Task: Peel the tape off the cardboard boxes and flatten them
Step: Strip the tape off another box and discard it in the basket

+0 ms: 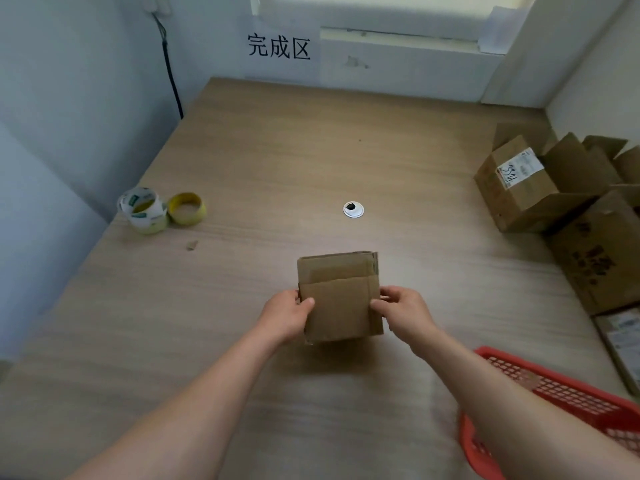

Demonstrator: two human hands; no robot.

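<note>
A small brown cardboard box (341, 299) is held just above the wooden table (277, 161), near its middle front. It looks flattened, with one flap lying over another panel. My left hand (289, 315) grips its left edge, thumb on the front face. My right hand (403, 311) grips its right edge, thumb likewise on the front. No tape shows on the side facing me.
Several cardboard boxes (519, 188) are piled at the table's right edge, one with a white label. A red plastic basket (561, 393) lies at the front right. Rolls of tape (147, 209) and a yellow roll (187, 207) stand at the left. A cable grommet (353, 209) is mid-table.
</note>
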